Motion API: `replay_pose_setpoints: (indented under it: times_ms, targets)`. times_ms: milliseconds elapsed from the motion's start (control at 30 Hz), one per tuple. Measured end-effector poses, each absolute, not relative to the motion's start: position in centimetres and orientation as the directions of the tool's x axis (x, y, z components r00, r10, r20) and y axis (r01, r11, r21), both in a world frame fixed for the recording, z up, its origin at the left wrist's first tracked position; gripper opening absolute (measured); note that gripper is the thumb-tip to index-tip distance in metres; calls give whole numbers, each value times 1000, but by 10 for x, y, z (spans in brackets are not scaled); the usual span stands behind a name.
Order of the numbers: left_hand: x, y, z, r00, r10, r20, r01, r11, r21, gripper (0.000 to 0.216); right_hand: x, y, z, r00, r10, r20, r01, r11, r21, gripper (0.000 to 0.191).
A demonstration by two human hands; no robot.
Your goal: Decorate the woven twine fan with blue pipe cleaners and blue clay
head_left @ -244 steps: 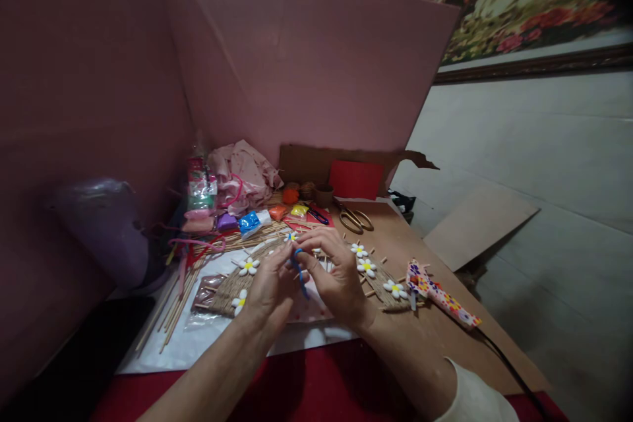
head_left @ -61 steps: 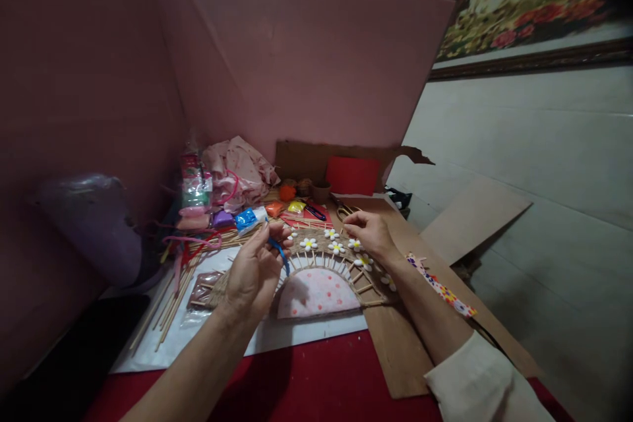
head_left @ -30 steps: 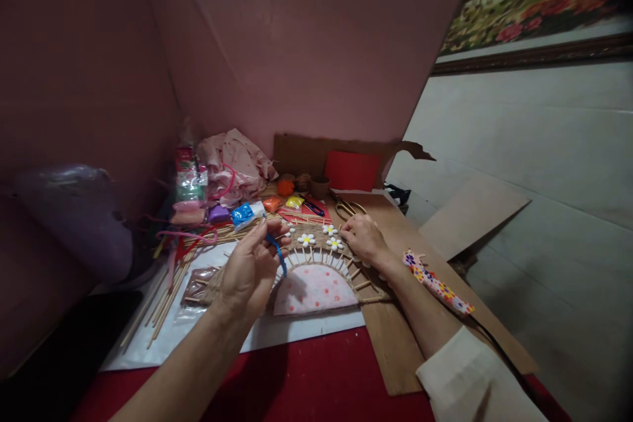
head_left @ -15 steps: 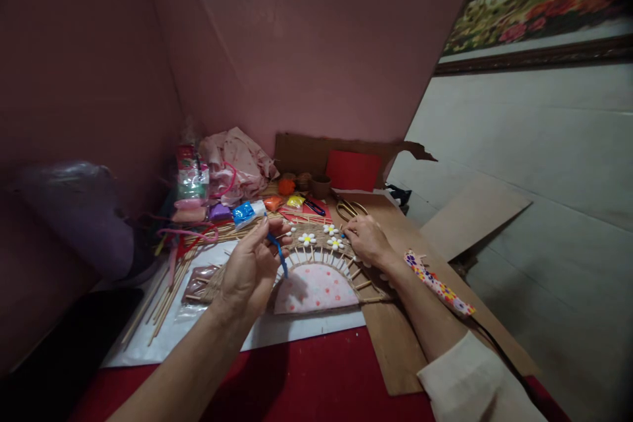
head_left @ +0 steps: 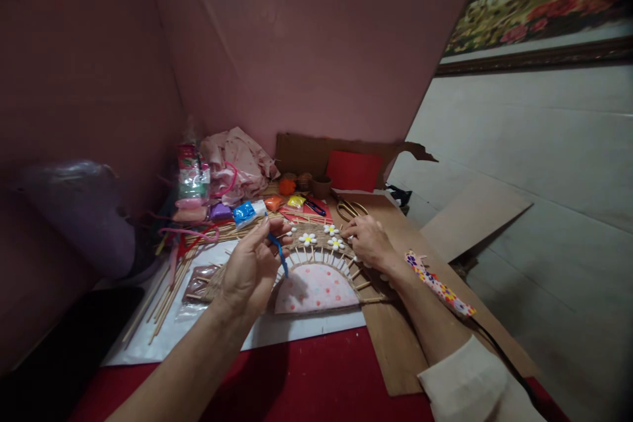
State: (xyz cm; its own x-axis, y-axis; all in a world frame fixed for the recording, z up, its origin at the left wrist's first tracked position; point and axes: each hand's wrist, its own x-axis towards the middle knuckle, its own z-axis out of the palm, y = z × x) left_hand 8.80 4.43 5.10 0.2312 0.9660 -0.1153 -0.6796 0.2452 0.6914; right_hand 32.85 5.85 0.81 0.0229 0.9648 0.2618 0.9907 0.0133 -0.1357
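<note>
My left hand (head_left: 250, 269) is raised over the white sheet and pinches a blue pipe cleaner (head_left: 279, 252) that curves down from my fingers. My right hand (head_left: 366, 241) rests with curled fingers on the right side of a half-round woven piece (head_left: 316, 280) made of twine and wooden sticks, with a pink dotted centre. Small white flowers with yellow middles (head_left: 307, 238) sit along its top arc, just left of my right fingertips. What my right fingers grip, if anything, is hidden.
Loose wooden sticks (head_left: 171, 290) lie at left on the white sheet (head_left: 208, 336). Coloured clay packets (head_left: 243, 212), pink cloth (head_left: 237, 161), small pots and gold scissors (head_left: 352, 208) crowd the back. A patterned glue gun (head_left: 438, 285) lies right on the brown board (head_left: 395, 343). Pink walls enclose the back and left.
Earlier both hands worked the blue pipe cleaner together. My right hand has since let go and moved onto the woven piece's right side; in the last second little has moved.
</note>
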Motion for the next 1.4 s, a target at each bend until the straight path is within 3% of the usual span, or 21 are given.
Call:
replay_pose_setpoints:
  times_ms: [233,533,800,1100,1400]
  targets:
    - [88,44,52,225,967,-121,-685,246,686,17,329,58,12,74,942,327,979,-7,-201,36]
    - [88,44,52,222,967,-125,-683,246,688,17,329,57,7,27,969,245,990,7,-140,36]
    - [87,44,52,223,969,-103,-692,232,684,16,328,58,10,76,953,293,984,-24,-177,37]
    - [88,44,52,223,969,-102,-700,232,675,15,326,57,9,-2,972,234,996,24,-88,30]
    - [87,44,52,223,969,-105,-700,235,674,16,325,57,11,41,946,321,987,13,-163,31]
